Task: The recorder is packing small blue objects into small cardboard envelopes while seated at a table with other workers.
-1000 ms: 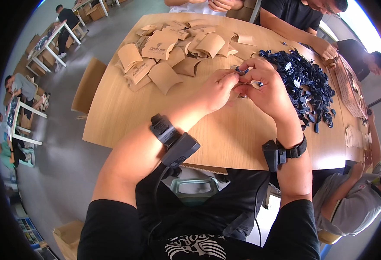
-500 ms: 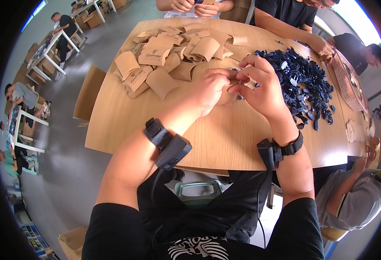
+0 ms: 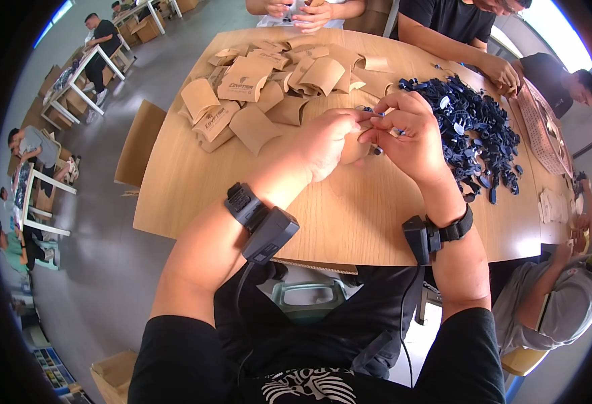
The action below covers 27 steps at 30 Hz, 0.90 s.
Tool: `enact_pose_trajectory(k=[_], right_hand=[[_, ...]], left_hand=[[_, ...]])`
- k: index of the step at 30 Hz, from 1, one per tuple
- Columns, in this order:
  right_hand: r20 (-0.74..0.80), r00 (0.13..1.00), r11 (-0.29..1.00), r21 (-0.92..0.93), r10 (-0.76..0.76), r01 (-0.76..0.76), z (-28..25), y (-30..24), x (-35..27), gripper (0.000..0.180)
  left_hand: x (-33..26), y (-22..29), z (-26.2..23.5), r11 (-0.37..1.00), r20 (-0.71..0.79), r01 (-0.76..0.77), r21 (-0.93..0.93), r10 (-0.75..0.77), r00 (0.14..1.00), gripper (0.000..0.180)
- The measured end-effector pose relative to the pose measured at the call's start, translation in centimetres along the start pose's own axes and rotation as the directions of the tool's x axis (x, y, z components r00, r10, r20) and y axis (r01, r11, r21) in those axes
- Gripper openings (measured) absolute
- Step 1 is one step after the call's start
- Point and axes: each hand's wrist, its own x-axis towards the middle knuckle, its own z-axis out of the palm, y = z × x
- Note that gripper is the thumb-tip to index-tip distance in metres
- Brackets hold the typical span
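My left hand (image 3: 324,145) and my right hand (image 3: 413,138) meet above the middle of the table, fingertips nearly touching. Closed in my left hand is a brown cardboard pillow box (image 3: 355,151), mostly covered by the fingers. The fingers of my right hand are pinched together at the box's upper end; dark blue bits show around the fingertips, but what they grip is too small to make out. Just beyond my left hand spreads a heap of brown pillow boxes (image 3: 245,81). A pile of small dark blue strapped items (image 3: 477,135) lies beside my right hand.
The wooden table (image 3: 242,195) has a curved far edge, where two people work with their hands. A pink perforated basket (image 3: 541,128) stands at the right. Another person in grey (image 3: 558,303) sits close by my right. An open carton (image 3: 141,145) is left of the table.
The fingers of my right hand have closed more tightly and shifted slightly right. My left hand stays nearly in place with the pillow box. Across the table, a person's hands have moved apart.
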Motion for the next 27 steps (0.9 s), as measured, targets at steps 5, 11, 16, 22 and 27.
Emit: enact_pose_trajectory(k=[5,11,16,22,27], right_hand=[[-0.060,0.998,1.000,0.018,0.016,-0.015,0.3,-0.3,0.0,0.041],[0.068,0.993,0.994,0.052,0.095,-0.099,0.2,-2.2,0.2,0.069],[-0.012,0.999,0.998,0.060,-0.032,0.033,-0.2,-2.3,0.4,0.061],[0.024,0.998,0.997,0.046,-0.059,0.058,-0.4,-2.6,0.5,0.059],[-0.002,0.997,0.995,0.055,-0.083,0.083,-0.2,-2.6,0.5,0.060]], left_hand=[[0.4,0.0,-0.5,0.995,0.048,-0.074,0.071,0.071,0.996,0.041],[-0.6,0.4,1.6,0.983,-0.004,-0.129,0.131,0.130,0.991,0.049],[0.2,0.4,0.8,0.960,0.045,-0.268,0.081,0.265,0.963,0.050],[0.4,0.6,0.3,0.959,0.067,-0.253,0.128,0.246,0.967,0.048],[0.5,0.5,0.1,0.949,0.080,-0.300,0.100,0.293,0.953,0.046]])
